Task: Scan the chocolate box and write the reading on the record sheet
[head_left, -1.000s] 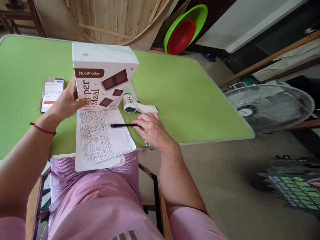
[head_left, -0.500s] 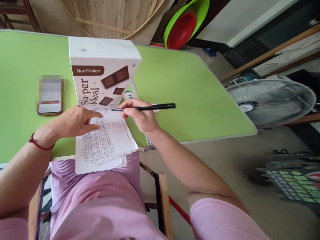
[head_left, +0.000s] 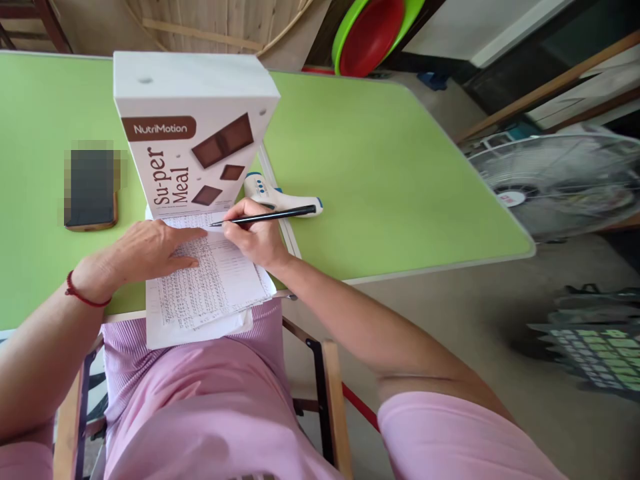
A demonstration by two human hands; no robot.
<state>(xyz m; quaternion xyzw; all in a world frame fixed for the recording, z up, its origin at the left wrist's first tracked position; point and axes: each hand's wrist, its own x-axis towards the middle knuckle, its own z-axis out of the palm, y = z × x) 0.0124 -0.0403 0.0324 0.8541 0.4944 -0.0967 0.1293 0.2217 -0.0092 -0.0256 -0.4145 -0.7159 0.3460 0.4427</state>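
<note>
Green and smooth, the counter (head_left: 390, 167) fills most of the view, with a bare floor and a standing fan (head_left: 555, 180) off to the right of it. At its near edge lies a stack of handwritten sheets (head_left: 210, 287), partly overhanging toward the person's lap. The left hand (head_left: 145, 250) rests flat on the upper left of the top sheet, fingers (head_left: 187, 235) spread loosely and holding nothing. The right hand (head_left: 255, 233) has its fingers closed round a black pen (head_left: 265, 215), whose tip touches the top of the sheet just beside the left index fingertip. Right behind both hands stands a white box (head_left: 190, 133) printed with chocolate pieces, upright, its base at the sheets' far edge. A white and blue thermometer (head_left: 280, 197) lies just beyond the right fingers. A dark phone (head_left: 91, 190) lies well to the left of the left hand.
</note>
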